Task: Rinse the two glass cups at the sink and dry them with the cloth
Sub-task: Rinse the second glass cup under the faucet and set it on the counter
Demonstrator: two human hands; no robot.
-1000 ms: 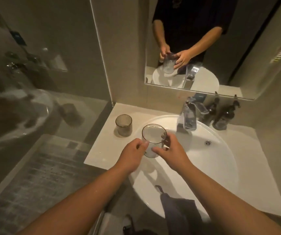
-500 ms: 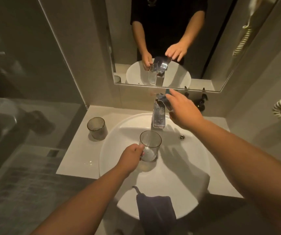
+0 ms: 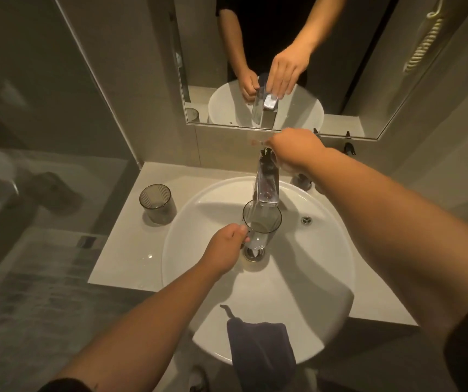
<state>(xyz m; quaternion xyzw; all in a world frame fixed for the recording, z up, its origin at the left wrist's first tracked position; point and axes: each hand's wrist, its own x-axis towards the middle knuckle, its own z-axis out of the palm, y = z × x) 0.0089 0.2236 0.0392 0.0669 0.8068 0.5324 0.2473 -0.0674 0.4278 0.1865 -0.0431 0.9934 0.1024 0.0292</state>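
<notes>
**Rinsing the first cup: steady under the spout, gentle on the lever**

Left hand [image 3: 228, 248] wrapped around the side of the glass cup [image 3: 261, 225], holding it upright over the drain [image 3: 254, 253], directly beneath the faucet [image 3: 266, 183] spout. Right hand [image 3: 295, 149] resting on the faucet lever at the top — fingers mostly hidden behind the wrist, so impossible to say whether gripping or merely pressing. A faint streak at the cup's far rim, likely water running in, though too blurred to be sure.

Best handled by keeping the cup centred under the spout and low in the sink [image 3: 326, 278], so splash stays inside the basin. Lever better eased than yanked; a hard stream into an upright glass tends to jump back out. Firm grip advised low on the wall — wet glass slips. Worth tilting and swirling once partly filled, then tipping out over the drain.

Second glass cup [image 3: 157, 203] standing on the counter [image 3: 119, 261] left of the basin, well apart, not yet rinsed by the look of it. Dark cloth [image 3: 261, 355] draped over the near rim, within easy reach for drying.
</notes>
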